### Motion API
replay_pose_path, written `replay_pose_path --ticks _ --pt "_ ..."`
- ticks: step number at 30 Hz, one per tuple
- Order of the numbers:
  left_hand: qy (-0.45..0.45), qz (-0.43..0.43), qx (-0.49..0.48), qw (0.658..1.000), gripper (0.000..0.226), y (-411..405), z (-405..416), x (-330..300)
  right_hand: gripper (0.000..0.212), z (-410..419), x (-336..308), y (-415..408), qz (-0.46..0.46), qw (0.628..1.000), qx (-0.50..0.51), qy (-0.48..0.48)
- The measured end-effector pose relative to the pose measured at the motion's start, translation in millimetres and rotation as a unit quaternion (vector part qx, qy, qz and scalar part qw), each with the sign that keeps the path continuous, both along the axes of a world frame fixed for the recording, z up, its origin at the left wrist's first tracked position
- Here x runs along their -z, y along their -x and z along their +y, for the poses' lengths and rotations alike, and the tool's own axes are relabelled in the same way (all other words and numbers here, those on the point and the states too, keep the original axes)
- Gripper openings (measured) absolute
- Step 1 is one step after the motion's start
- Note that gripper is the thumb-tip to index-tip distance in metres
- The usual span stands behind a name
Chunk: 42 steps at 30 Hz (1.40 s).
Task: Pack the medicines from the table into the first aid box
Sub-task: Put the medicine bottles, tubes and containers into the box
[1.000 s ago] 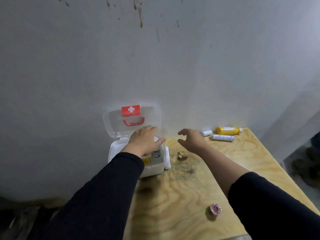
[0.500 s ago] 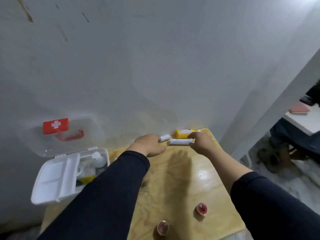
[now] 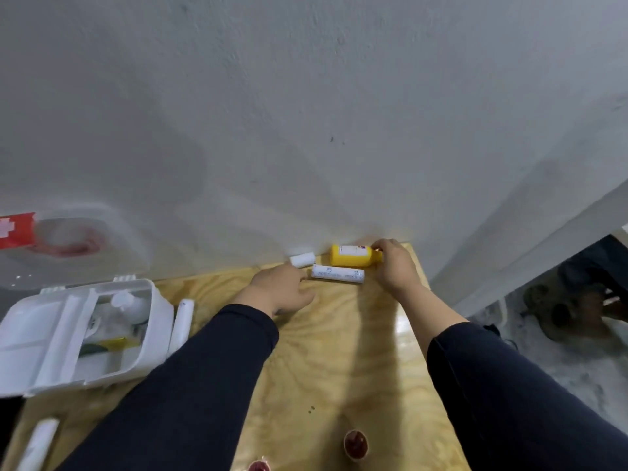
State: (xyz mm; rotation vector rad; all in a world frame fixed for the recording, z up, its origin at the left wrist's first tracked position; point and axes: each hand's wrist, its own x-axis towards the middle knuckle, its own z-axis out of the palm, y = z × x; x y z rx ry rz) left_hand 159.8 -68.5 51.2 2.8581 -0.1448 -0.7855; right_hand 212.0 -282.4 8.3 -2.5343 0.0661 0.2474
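Against the wall, the right hand (image 3: 396, 266) closed on the yellow bottle (image 3: 353, 255); the left hand (image 3: 282, 288) hovered empty, fingers loosely curled, near the white tube (image 3: 337, 274). Best lift each cleanly toward the open first aid box (image 3: 85, 331).

Light was dim and even, with a cool grey cast. Glare streaked the bench (image 3: 404, 329) at four o'clock. Arm shadows fell soft on the wood. The first aid box (image 3: 81, 329) at nine o'clock smeared with motion blur; edges bowed.
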Motion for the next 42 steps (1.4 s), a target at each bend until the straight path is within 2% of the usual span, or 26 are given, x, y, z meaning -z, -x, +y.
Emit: replay_pose_path --ticks 8,11,16,22,28,34,38,42 --pt "0.01 -0.008 -0.038 0.999 0.051 4.3 4.7 -12.6 0.027 -2.9 -19.8 -0.4 -0.076 0.994 -0.014 -0.077" --pt "0.015 -0.015 -0.035 0.999 0.054 11.0 7.8 -21.4 0.029 13.1 -39.7 2.8 -0.081 0.99 -0.031 -0.114" --pt "0.034 -0.047 -0.041 0.998 0.047 30.3 30.5 -38.5 0.026 56.6 -71.4 20.5 -0.13 0.978 -0.056 -0.153" --pt "0.051 -0.082 -0.076 0.992 0.055 65.2 84.8 -68.7 0.02 119.3 -114.4 54.5 -0.195 0.96 -0.049 -0.196" --pt "0.047 -0.143 -0.104 0.983 0.053 117.2 157.4 -88.9 0.023 205.3 -139.8 106.3 -0.211 0.952 -0.075 -0.209" --pt "0.051 -0.17 -0.16 0.971 0.06 166.8 231.3 -75.1 0.025 280.1 -139.1 150.8 -0.197 0.947 -0.099 -0.234" --pt "0.029 -0.143 -0.159 0.976 0.076 188.5 266.1 -48.2 0.026 313.6 -122.8 173.4 -0.185 0.951 -0.109 -0.224" --pt "0.013 -0.109 -0.168 0.98 0.083 199.6 282.3 -26.3 0.026 333.1 -99.4 187.9 -0.179 0.959 -0.126 -0.181"
